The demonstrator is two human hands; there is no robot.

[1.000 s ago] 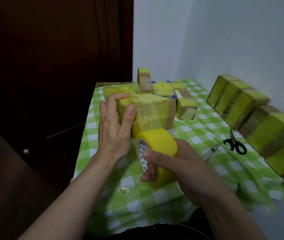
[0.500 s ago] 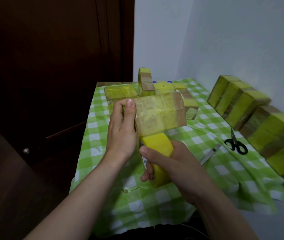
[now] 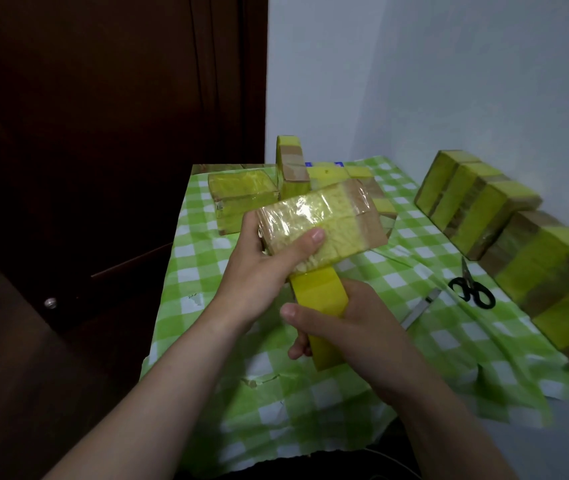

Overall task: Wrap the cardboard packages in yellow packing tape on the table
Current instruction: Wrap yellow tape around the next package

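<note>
Well, right hand [image 3: 352, 327]: curled round the one tape roll [image 3: 321, 317], low over the cloth [image 3: 207, 265].
Left hand [image 3: 259, 271]: clamped on one package [image 3: 331, 220], thumb across its front, held off the table, its underside meeting the roll's top.
Scissors [image 3: 472, 289]: one pair, lying to the right.
Grey tool [image 3: 418, 310]: one, near them.
Wall row [image 3: 505, 230]: at least five taped packages, side by side.
Far packages [image 3: 241, 199]: at least three, one upright; others hidden.

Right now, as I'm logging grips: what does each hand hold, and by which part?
The left hand grips the cardboard package by its near end, thumb across the front. The right hand holds the yellow tape roll round its outer band.
</note>
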